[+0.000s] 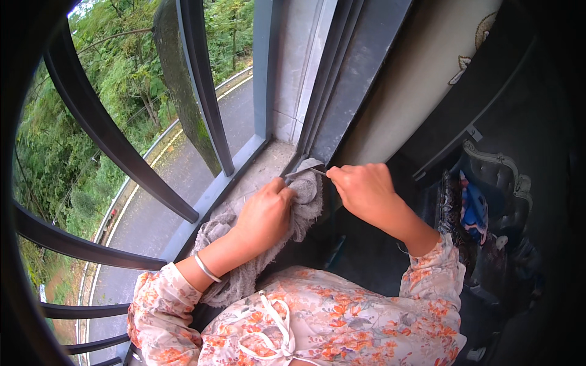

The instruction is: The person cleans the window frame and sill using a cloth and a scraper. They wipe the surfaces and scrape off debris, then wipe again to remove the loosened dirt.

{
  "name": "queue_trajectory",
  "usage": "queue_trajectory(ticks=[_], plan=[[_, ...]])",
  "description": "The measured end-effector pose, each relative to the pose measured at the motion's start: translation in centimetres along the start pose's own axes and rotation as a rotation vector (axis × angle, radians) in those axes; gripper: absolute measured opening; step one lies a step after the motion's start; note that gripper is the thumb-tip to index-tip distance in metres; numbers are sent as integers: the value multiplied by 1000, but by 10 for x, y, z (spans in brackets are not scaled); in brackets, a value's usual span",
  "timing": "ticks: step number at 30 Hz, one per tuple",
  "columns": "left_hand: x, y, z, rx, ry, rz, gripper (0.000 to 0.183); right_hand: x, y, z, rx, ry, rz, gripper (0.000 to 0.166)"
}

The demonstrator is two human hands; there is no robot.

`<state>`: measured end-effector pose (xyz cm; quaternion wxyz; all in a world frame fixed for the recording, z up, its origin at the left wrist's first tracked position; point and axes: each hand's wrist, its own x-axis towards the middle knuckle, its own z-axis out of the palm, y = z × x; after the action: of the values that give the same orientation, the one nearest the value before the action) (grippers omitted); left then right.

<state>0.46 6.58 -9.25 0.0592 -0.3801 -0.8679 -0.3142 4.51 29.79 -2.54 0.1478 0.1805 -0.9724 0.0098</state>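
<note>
A grey terry cloth (307, 194) lies bunched over the window frame's lower corner, its loose end trailing down past my forearm. My left hand (268, 212) is closed on the cloth, knuckles up, and a silver bangle (206, 269) circles that wrist. To its right, my right hand (366, 190) pinches a thin, light-coloured rod-like piece (319, 172), whose other end meets a fold of the cloth. My fingers hide most of this piece, so its exact kind cannot be told. The dusty window sill (274, 160) runs beside the cloth, along the dark window frame (336, 91).
Dark metal window bars (206, 82) stand to the left, with a road (151, 215) and trees outside. A pale curtain (412, 68) hangs at the upper right. Inside, a tufted sofa (496, 183) stands in shadow with a blue item (474, 208) on it.
</note>
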Motion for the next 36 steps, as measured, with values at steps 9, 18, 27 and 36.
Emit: queue_trajectory(ticks=[9, 18, 27, 36], plan=[[8, 2, -16, 90, -97, -26, 31, 17, -1, 34, -434, 27, -177, 12], [14, -5, -14, 247, -196, -8, 48, 46, -9, 29, -444, -215, -346, 8], [12, -4, -2, 383, -93, 46, 41, 59, 7, 13, -162, -346, -263, 6], [14, -7, 2, 330, -70, 29, 41, 53, 18, 17, -234, -362, -253, 15]])
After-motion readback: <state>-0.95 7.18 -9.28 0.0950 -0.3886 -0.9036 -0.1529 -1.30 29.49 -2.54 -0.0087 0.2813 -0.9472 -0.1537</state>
